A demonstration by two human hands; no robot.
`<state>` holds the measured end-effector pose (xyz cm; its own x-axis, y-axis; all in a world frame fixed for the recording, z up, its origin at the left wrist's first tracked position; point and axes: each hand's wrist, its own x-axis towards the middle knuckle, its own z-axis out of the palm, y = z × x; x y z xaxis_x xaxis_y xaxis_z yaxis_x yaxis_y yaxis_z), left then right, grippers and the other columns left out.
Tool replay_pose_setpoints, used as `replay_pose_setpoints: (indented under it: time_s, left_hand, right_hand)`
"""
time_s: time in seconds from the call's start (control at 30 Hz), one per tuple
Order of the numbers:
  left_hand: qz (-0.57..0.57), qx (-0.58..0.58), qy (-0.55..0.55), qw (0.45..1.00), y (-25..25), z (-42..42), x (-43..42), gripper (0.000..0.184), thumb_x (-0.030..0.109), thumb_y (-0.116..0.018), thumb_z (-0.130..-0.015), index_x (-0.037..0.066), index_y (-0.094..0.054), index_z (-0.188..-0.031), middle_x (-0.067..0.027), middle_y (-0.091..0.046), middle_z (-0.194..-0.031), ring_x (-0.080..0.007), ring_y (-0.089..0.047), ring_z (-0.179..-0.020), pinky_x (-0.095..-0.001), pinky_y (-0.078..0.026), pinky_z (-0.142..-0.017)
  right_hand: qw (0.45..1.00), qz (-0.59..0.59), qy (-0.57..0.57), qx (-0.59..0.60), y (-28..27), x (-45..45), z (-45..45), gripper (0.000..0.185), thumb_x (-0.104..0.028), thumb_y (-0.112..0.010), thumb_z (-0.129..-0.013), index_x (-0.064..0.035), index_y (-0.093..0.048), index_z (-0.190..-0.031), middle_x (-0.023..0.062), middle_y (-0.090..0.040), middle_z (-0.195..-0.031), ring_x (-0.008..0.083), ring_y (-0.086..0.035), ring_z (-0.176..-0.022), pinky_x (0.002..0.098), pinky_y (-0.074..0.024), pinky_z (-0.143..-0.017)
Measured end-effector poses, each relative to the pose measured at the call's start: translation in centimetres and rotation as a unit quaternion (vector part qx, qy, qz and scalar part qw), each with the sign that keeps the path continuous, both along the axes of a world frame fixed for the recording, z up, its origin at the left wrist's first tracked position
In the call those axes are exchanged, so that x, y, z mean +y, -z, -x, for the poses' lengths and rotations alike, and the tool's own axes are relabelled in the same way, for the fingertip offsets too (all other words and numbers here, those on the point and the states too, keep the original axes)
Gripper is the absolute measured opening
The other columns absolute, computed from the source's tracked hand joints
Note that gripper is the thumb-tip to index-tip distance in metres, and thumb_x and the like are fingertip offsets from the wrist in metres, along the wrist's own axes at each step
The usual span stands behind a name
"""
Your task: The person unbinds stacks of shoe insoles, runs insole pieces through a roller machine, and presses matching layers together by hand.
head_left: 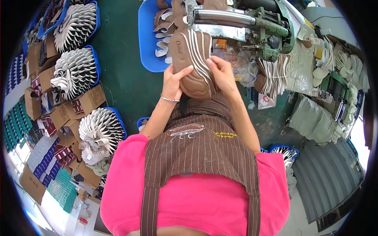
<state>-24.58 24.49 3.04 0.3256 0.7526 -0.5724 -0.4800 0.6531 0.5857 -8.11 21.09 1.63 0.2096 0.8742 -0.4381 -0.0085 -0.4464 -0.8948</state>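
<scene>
Between my two hands is a fanned stack of brown insoles [182, 55] with white edges; the top one carries printed lettering near its heel. My left hand [173, 82], a bracelet at its wrist, grips the stack from the left side with the thumb lying on top. On the right edge, my right hand [223, 74] pinches the insoles between thumb and fingers. Just beyond the stack stands a machine with a shiny metal roller [224, 17]. Some of the lower insoles are hidden by those above.
A blue bin [146, 53] of loose brown and white insoles stands behind the stack. Right of my hands lies a tied bundle of insoles [273, 74]. Several blue baskets of white pieces [75, 70] and cardboard boxes [88, 100] line the left side.
</scene>
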Motion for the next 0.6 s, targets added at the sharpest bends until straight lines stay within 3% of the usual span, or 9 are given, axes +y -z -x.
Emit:
replay_pose_setpoints:
  time_s: [0.1,0.13,0.2,0.27,0.33,0.4,0.43,0.53,0.6]
  left_hand:
    - [-0.002,0.005,0.018,1.0,0.2,0.3,-0.1,0.041,-0.001,-0.065,-0.081,-0.004,-0.049,-0.119,-0.0148,-0.06,-0.111,-0.0227,-0.061,-0.101,-0.036,-0.049,-0.092]
    - [0.0,0.009,0.022,1.0,0.3,0.3,-0.1,0.042,-0.001,-0.065,-0.081,-0.004,-0.049,-0.119,-0.015,-0.06,-0.112,-0.0226,-0.061,-0.101,-0.0358,-0.049,-0.092]
    - [0.003,0.015,0.033,0.999,0.4,0.2,-0.1,0.042,-0.002,-0.065,-0.08,-0.004,-0.049,-0.119,-0.0153,-0.06,-0.113,-0.0226,-0.061,-0.101,-0.0354,-0.048,-0.092]
    - [-0.007,0.02,0.038,0.999,0.3,0.0,-0.2,0.042,-0.003,-0.065,-0.08,-0.005,-0.049,-0.119,-0.0154,-0.06,-0.113,-0.0226,-0.061,-0.101,-0.0354,-0.048,-0.092]
    - [-0.016,0.023,0.032,0.999,0.2,0.0,0.0,0.041,-0.003,-0.066,-0.079,-0.005,-0.05,-0.117,-0.0144,-0.061,-0.112,-0.0215,-0.061,-0.1,-0.0343,-0.048,-0.092]
    - [-0.023,0.021,0.022,0.999,0.3,-0.1,0.1,0.039,-0.004,-0.067,-0.078,-0.004,-0.052,-0.114,-0.0124,-0.062,-0.108,-0.0193,-0.062,-0.097,-0.032,-0.048,-0.09]
    - [-0.02,0.014,0.02,1.0,0.3,-0.2,0.2,0.039,-0.004,-0.067,-0.078,-0.004,-0.053,-0.114,-0.0123,-0.062,-0.108,-0.0192,-0.062,-0.097,-0.0319,-0.048,-0.09]
    - [-0.012,0.001,0.021,1.0,0.2,-0.5,0.0,0.037,-0.004,-0.067,-0.078,-0.004,-0.053,-0.113,-0.012,-0.063,-0.107,-0.0189,-0.062,-0.097,-0.0314,-0.047,-0.09]
    - [-0.014,0.004,0.023,1.0,0.1,-0.8,0.0,0.036,-0.005,-0.067,-0.078,-0.004,-0.054,-0.112,-0.0115,-0.063,-0.106,-0.0185,-0.061,-0.098,-0.031,-0.047,-0.09]
  right_hand:
    - [0.982,-0.021,0.184,0.029,2.0,1.4,-1.7,0.022,-0.015,-0.055,-0.092,0.0056,-0.062,-0.091,-0.002,-0.055,-0.068,0.0049,-0.045,-0.066,0.0229,-0.0384,-0.059]
    - [0.988,0.006,0.124,-0.091,2.1,2.5,-3.5,0.024,-0.018,-0.056,-0.092,0.0045,-0.063,-0.087,-0.0005,-0.056,-0.066,0.0053,-0.045,-0.064,0.0241,-0.0381,-0.057]
    - [0.978,-0.051,0.194,-0.059,2.2,4.4,-3.3,0.029,-0.022,-0.057,-0.092,0.0038,-0.061,-0.08,-0.0015,-0.052,-0.063,0.0055,-0.041,-0.061,0.0265,-0.0361,-0.054]
    - [0.992,-0.014,0.089,-0.085,0.5,4.0,-2.9,0.032,-0.024,-0.058,-0.092,0.0058,-0.061,-0.083,-0.002,-0.051,-0.064,0.0056,-0.041,-0.062,0.0269,-0.0367,-0.054]
    - [0.999,-0.038,0.022,0.014,0.3,2.1,-0.5,0.028,-0.022,-0.057,-0.092,0.0057,-0.063,-0.093,-0.0014,-0.056,-0.071,0.0059,-0.047,-0.071,0.0237,-0.0417,-0.064]
    - [0.999,-0.03,-0.003,0.021,-0.4,0.6,0.0,0.026,-0.019,-0.055,-0.093,0.0049,-0.063,-0.091,-0.0018,-0.056,-0.073,0.0054,-0.047,-0.073,0.0238,-0.0418,-0.066]
    - [0.999,-0.021,0.038,0.016,0.9,0.4,-0.3,0.026,-0.019,-0.055,-0.095,0.0033,-0.065,-0.101,-0.0021,-0.063,-0.086,0.0036,-0.052,-0.077,0.021,-0.044,-0.07]
    - [0.992,0.003,0.116,-0.04,2.6,2.9,-3.1,0.027,-0.021,-0.051,-0.096,0.0018,-0.065,-0.094,-0.001,-0.062,-0.08,0.0032,-0.05,-0.072,0.0224,-0.0421,-0.063]
    - [0.995,0.027,0.081,-0.057,1.5,3.9,-3.6,0.03,-0.024,-0.05,-0.097,0.001,-0.065,-0.091,-0.0012,-0.061,-0.079,0.0036,-0.05,-0.072,0.0231,-0.0415,-0.063]
